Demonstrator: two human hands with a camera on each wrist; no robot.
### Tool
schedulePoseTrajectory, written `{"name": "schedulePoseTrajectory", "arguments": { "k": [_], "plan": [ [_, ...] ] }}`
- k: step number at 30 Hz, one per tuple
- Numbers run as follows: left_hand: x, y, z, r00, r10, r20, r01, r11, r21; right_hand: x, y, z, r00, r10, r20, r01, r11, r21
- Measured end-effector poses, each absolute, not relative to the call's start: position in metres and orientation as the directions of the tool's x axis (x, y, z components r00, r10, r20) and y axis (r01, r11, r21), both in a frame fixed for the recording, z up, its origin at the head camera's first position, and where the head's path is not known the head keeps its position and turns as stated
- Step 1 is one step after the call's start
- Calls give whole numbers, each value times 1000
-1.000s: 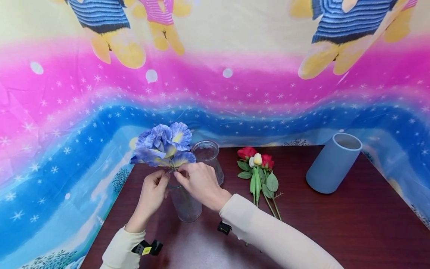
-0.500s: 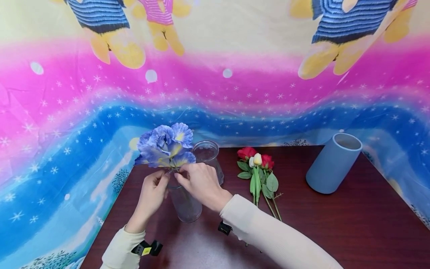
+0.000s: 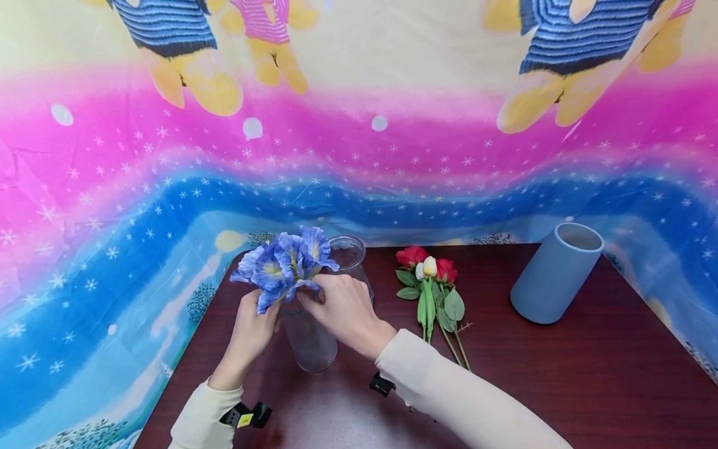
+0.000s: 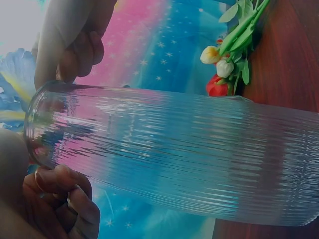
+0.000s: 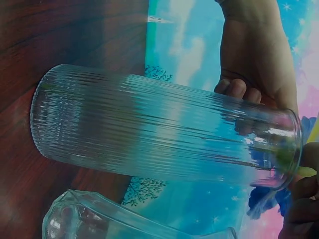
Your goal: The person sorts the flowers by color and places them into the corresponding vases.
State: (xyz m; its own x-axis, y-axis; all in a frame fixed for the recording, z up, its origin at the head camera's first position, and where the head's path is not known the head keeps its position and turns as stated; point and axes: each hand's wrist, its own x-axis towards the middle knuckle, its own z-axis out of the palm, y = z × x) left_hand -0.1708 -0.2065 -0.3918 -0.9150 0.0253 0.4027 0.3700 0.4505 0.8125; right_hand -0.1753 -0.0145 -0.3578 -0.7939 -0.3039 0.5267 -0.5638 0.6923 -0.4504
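Blue-violet irises [image 3: 283, 265] with yellow throats stand over the mouth of a ribbed clear glass vase [image 3: 310, 346]. My left hand [image 3: 250, 327] is at the near-left of the rim, with curled fingers and the thumb pinching under a drooping petal. Opposite it, my right hand [image 3: 344, 305] pinches the irises just beneath the blooms, thumb and index finger close to the rim. The right wrist view shows a green-yellow stem [image 5: 305, 172] at its fingertips. Petals hide part of both hands' fingertips. Through the glass [image 4: 164, 154] the left wrist view shows the backdrop.
A second clear glass vase [image 3: 350, 262] stands right behind the first. Red roses [image 3: 411, 255] and white tulips [image 3: 429, 267] lie on the dark wooden table [image 3: 493, 386]. A blue-grey vase [image 3: 552, 280] stands at right. A printed cloth [image 3: 449, 162] rises behind the table.
The irises have dropped lower and turned, with their blooms tipping toward the near side. My right hand has shifted slightly right; my left hand has stayed at the rim.
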Motion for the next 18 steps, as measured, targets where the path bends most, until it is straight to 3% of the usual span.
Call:
{"name": "schedulePoseTrajectory", "arguments": {
  "k": [9, 18],
  "plan": [
    [-171, -204, -389, -948, -4, 318, 285, 434, 855, -167, -1, -360, -788, -285, 545, -570, 672, -473],
    [-173, -206, -392, -934, 16, 356, 331, 404, 853, -159, 15, -366, -798, -278, 535, -561, 668, -489]
  ]
}}
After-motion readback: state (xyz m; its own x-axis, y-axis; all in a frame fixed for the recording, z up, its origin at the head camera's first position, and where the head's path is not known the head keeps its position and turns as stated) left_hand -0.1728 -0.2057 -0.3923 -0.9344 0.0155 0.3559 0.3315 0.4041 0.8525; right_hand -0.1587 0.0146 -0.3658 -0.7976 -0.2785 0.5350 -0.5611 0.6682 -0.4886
